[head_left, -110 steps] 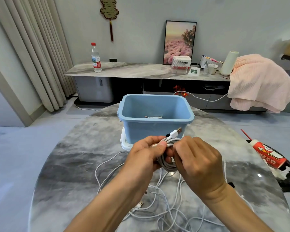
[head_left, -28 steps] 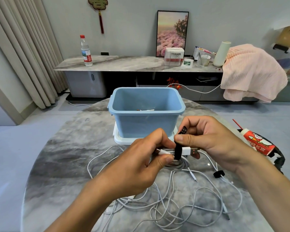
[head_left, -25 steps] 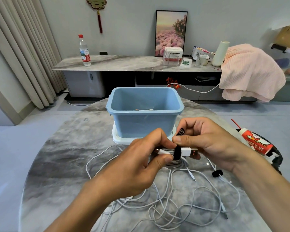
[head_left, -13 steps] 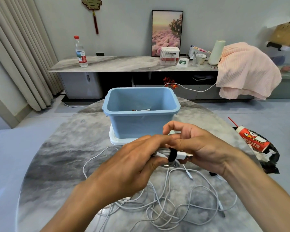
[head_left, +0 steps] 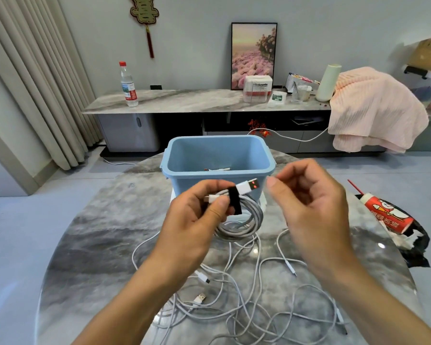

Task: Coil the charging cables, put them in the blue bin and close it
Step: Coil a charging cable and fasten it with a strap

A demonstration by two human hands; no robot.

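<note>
Holding the strapped coil (head_left: 237, 215) pinched in the left hand (head_left: 197, 220), the person's right hand (head_left: 309, 207) hangs loosely curled, empty; next, probably drop it into the blue bin (head_left: 218, 155).

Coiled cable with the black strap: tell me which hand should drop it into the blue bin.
Left. The left hand already pinches the coiled cable at its black strap, just in front of the open blue bin. The right hand is beside it, fingers loosely curled, holding nothing.
</note>
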